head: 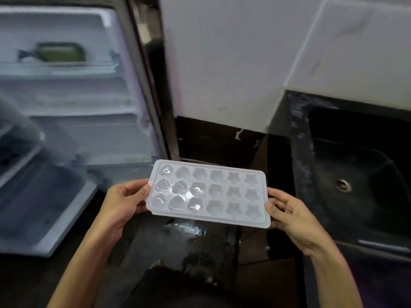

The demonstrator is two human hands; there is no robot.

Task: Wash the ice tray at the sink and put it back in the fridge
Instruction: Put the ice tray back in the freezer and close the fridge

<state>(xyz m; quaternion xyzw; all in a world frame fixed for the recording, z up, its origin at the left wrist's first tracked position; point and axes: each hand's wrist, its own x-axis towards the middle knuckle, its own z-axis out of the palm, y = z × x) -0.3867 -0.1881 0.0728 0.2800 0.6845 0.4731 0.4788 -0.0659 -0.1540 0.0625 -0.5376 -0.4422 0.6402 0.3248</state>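
A white plastic ice tray (208, 193) with heart, flower and star shaped cups is held level in front of me, between the fridge and the sink. My left hand (124, 200) grips its left short edge, thumb on top. My right hand (289, 213) grips its right short edge with curled fingers. The open fridge (66, 121) stands at the left with white shelves inside. The dark stone sink (355, 174) with a metal drain lies at the right.
The fridge door (37, 203) hangs open at the lower left with its shelf bins. A green container (60, 52) sits on the upper fridge shelf. A white tiled wall (244, 52) rises behind the sink. The dark floor below the tray has a wet shine.
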